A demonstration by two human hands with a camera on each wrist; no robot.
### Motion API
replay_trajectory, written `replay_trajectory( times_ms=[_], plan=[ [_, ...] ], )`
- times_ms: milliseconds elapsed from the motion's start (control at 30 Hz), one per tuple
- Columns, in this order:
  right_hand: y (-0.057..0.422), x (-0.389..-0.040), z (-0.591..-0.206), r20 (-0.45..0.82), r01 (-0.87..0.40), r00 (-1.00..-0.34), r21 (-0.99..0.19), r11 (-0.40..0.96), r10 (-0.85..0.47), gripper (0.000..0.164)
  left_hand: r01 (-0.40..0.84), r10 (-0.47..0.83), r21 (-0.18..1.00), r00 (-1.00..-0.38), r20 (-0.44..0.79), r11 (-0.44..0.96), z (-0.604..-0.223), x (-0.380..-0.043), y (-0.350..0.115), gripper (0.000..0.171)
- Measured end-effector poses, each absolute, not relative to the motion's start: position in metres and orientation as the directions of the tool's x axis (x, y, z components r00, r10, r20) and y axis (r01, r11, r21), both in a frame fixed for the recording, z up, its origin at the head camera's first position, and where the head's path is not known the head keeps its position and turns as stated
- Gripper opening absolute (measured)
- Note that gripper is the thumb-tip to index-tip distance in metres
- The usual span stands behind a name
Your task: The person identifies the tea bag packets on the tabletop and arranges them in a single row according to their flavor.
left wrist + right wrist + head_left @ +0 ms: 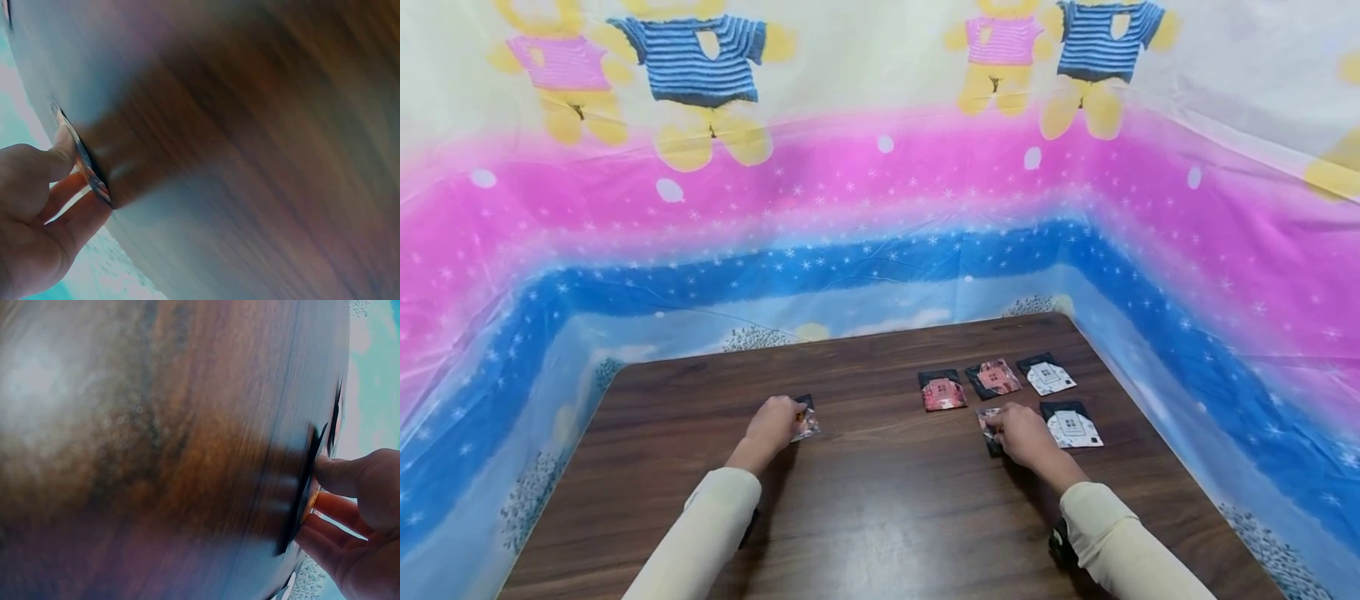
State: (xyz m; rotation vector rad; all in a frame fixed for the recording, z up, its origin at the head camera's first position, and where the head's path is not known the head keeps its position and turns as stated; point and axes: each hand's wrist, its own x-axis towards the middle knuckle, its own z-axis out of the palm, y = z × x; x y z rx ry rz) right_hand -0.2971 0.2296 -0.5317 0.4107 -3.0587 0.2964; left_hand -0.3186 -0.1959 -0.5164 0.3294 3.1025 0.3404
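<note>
On the left part of the table, my left hand [775, 421] pinches a small flat sachet [807, 419] with a dark top and a patterned lower part. The left wrist view has the thumb and fingers at that sachet's [84, 159] edges, its underside close over the wood. To the right, my right hand [1026, 435] grips another patterned sachet [987, 423], partly hidden under the fingers. Seen from the right wrist, this sachet [301, 499] is tilted, a dark shadow along it. A black-and-white sachet [1071, 425] lies just right of the right hand.
Behind the right hand lie a red-and-black sachet [942, 390], a second red-and-black one [994, 378] and a white-and-black one [1047, 374], in a row. The dark wooden table [880, 500] meets a printed cloth curtain [850, 267] at its back and sides.
</note>
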Motion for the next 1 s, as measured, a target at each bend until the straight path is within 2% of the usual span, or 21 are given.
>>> replay_trajectory(
  times_ms=[267, 467, 633, 1000],
  plan=[
    [0.227, -0.296, -0.533, 0.078, -0.268, -0.963, -0.171, 0.948, -0.258, 0.032, 0.113, 0.132, 0.255, -0.990, -0.057, 0.960, -0.517, -0.326, -0.241, 0.040],
    [0.225, -0.294, -0.534, 0.086, -0.263, -0.964, -0.164, 0.951, -0.252, 0.032, 0.129, 0.144, 0.233, -0.989, -0.045, 0.964, -0.517, -0.328, -0.263, 0.044],
    [0.219, -0.290, -0.534, 0.098, -0.271, -0.962, -0.185, 0.945, -0.257, 0.032, 0.148, 0.159, 0.199, -0.987, -0.038, 0.969, -0.515, -0.325, -0.270, 0.045],
    [0.197, -0.286, -0.534, 0.115, -0.301, -0.952, -0.191, 0.934, -0.283, 0.029, 0.130, 0.145, 0.226, -0.988, -0.053, 0.965, -0.510, -0.326, -0.265, 0.039]
  ],
)
